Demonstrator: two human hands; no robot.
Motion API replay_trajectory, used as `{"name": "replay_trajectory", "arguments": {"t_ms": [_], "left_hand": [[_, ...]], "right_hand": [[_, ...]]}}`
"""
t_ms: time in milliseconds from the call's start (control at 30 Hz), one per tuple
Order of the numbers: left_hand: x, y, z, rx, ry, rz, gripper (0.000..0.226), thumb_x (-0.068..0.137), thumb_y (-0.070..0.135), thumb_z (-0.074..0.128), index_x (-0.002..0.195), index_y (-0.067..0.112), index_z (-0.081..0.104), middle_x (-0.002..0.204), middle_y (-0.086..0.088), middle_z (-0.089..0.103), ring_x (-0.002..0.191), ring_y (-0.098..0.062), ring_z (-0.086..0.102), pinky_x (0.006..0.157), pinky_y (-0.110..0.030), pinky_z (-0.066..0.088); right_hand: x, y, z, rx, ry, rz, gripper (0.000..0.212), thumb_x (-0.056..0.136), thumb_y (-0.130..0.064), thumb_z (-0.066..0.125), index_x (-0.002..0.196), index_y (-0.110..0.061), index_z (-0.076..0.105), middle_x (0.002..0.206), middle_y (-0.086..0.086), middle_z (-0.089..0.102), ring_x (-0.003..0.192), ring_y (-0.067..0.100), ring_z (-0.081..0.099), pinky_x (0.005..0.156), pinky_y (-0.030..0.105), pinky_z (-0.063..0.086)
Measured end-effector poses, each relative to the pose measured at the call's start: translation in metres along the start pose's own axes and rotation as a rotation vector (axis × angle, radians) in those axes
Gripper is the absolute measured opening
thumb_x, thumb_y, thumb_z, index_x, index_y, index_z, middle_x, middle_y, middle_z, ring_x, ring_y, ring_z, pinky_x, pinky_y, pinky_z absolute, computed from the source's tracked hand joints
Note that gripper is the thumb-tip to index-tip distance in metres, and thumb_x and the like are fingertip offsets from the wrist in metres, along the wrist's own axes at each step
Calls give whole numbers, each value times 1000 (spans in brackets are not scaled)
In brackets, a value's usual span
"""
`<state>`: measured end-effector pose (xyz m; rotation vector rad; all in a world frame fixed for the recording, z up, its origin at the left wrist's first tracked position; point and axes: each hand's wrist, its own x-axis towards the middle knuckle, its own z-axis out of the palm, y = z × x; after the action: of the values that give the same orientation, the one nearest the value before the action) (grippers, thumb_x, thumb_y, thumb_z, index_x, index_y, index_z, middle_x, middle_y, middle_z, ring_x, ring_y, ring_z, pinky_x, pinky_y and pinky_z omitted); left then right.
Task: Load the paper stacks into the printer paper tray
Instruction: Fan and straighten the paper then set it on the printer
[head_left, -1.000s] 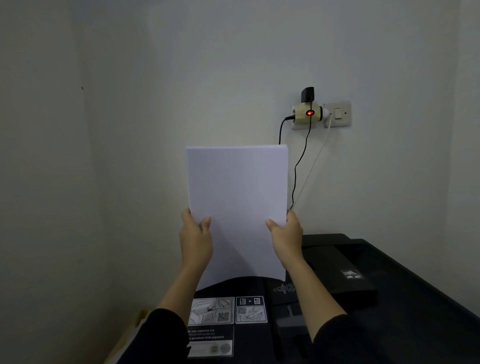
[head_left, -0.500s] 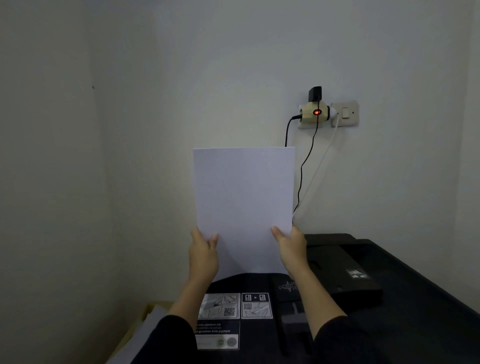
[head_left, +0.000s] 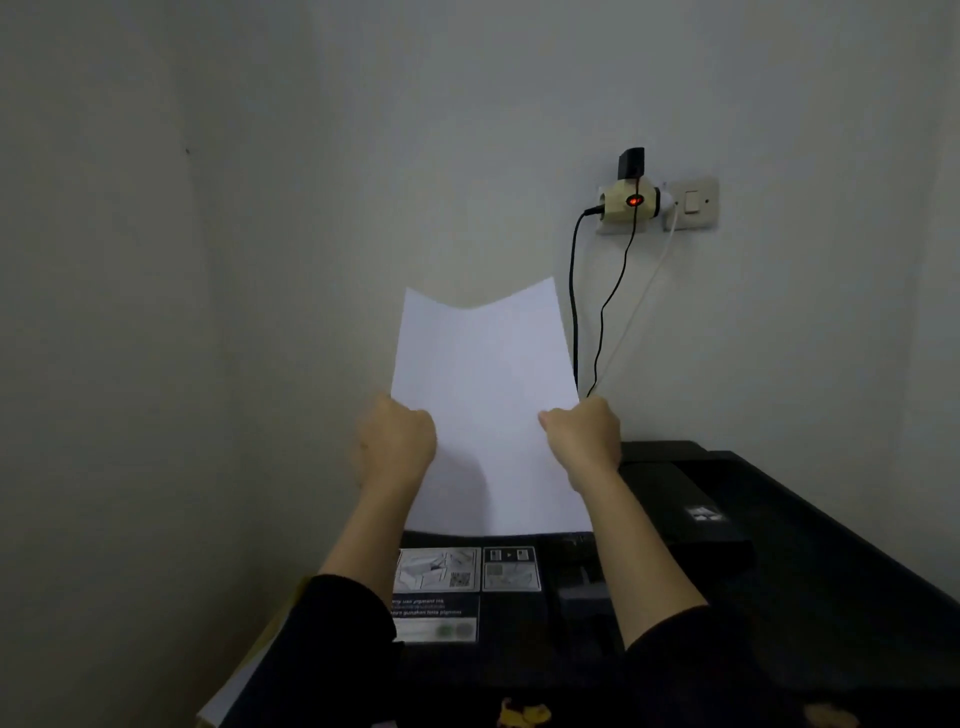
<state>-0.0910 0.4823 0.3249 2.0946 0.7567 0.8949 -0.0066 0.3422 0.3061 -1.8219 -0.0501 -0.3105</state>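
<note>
Gripping one paper stack (head_left: 483, 395), left hand (head_left: 397, 441) and right hand (head_left: 584, 441) clamp its side edges; top edge sags, bottom edge dips behind one black printer (head_left: 779, 597), far left end.

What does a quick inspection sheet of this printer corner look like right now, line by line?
Surface: black printer top, instruction stickers near its left edge.
Job's things: white paper stack held upright over the printer's rear, top edge sagging in the middle, bottom edge at the printer top; the tray itself cannot be made out.
Clutter: yellow scrap at the bottom edge; pale sheets lower left.
Hands: left hand and right hand grip the stack's side edges.
Cables: two black cables and a white one hang from the wall adapter, red light on.
Surroundings: bare wall corner; wall switch.
</note>
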Motion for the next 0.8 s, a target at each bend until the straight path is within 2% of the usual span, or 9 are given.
{"name": "replay_trajectory", "arguments": {"t_ms": [67, 100, 200, 267, 367, 467, 567, 667, 800], "left_hand": [[-7, -9, -1, 104, -65, -31, 17, 91, 6, 44, 78, -3, 51, 75, -11, 50, 66, -27, 48, 58, -25, 37], [-12, -15, 0, 143, -98, -56, 27, 92, 7, 44, 65, 1, 42, 66, -6, 44, 56, -21, 42, 51, -22, 32], [-21, -35, 7, 269, -221, -101, 36, 94, 13, 42, 59, 10, 37, 64, -2, 42, 57, -17, 44, 52, -20, 35], [-24, -46, 11, 356, -305, -105, 28, 95, 14, 40, 73, 5, 52, 85, -8, 58, 75, -20, 49, 67, -24, 40], [-30, -55, 14, 473, -350, -97, 23, 96, 15, 40, 103, 7, 61, 117, -10, 61, 86, -20, 50, 74, -26, 39], [-35, -58, 16, 664, -322, -25, 24, 95, 17, 43, 103, 9, 64, 111, -7, 64, 98, -20, 61, 72, -23, 39], [-34, -60, 16, 800, -284, 19, 23, 91, 20, 46, 101, 9, 64, 107, -6, 63, 101, -21, 62, 74, -25, 44], [-36, -59, 17, 942, -297, -28, 46, 89, 28, 46, 129, 6, 51, 136, -16, 48, 125, -35, 44, 100, -48, 41], [-53, -53, 19, 795, -173, 60, 52, 91, 30, 48, 136, 6, 40, 142, -15, 39, 133, -37, 31, 104, -54, 33]], "right_hand": [[-6, 7, 1, -71, -68, 61, 21, 85, -9, 52, 66, -10, 43, 68, 3, 48, 56, 18, 45, 52, 22, 37], [-11, 11, 3, -109, -108, 92, 18, 86, -9, 51, 70, -9, 43, 67, 2, 45, 58, 19, 46, 52, 22, 37], [-22, 26, 7, -277, -207, 142, 7, 88, -9, 53, 94, -7, 54, 81, 6, 55, 66, 21, 50, 58, 25, 41], [-28, 35, 10, -371, -264, 158, 23, 88, -10, 54, 109, -4, 59, 106, 12, 63, 77, 25, 53, 65, 27, 43], [-39, 43, 15, -490, -298, 142, 27, 88, -8, 52, 114, -2, 58, 118, 13, 61, 89, 26, 57, 70, 29, 46], [-46, 44, 19, -628, -253, 82, 28, 88, -4, 51, 116, -4, 57, 120, 12, 59, 106, 27, 61, 77, 32, 49], [-53, 41, 19, -799, -203, 17, 25, 89, -3, 53, 113, -7, 60, 118, 10, 61, 106, 25, 62, 69, 31, 47], [-57, 44, 17, -838, -181, -2, 20, 87, -7, 57, 106, -9, 62, 114, 9, 63, 100, 25, 63, 64, 30, 44], [-65, 48, 6, -694, -109, -82, 26, 91, -19, 56, 111, -3, 57, 119, 17, 60, 104, 31, 60, 77, 37, 51]]}}
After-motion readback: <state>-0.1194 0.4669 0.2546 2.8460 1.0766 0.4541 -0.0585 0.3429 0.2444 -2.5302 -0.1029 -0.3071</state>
